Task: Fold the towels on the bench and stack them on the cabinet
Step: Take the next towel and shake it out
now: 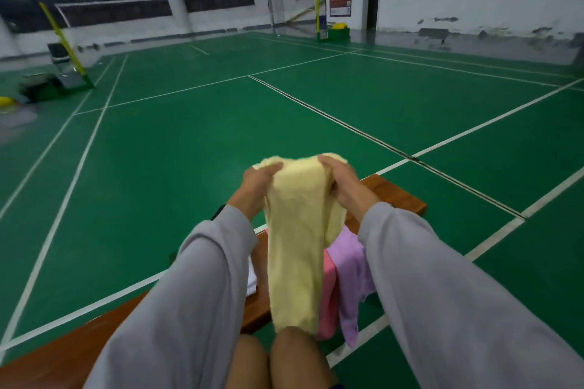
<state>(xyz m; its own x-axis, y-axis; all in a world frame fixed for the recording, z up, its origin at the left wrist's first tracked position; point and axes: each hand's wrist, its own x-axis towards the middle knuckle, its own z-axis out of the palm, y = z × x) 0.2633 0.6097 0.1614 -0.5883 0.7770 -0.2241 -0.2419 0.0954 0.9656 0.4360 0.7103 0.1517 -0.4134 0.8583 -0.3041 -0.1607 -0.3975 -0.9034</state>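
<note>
A pale yellow towel [295,246] hangs lengthwise in front of me, gripped at its top edge. My left hand [256,186] pinches the top left corner and my right hand [343,180] the top right corner, close together. Its lower end reaches my knees. Beneath it, on the brown wooden bench [392,193], lie a lilac towel [350,268] and a pink towel [328,303], both draped over the bench's near edge. A bit of white towel [252,281] shows behind my left sleeve. No cabinet is in view.
The bench runs from lower left to mid right on a green badminton court floor [189,151] with white lines. Net posts on bases stand at the far left [68,50] and far middle [317,9]. My bare knees [278,360] are at the bottom.
</note>
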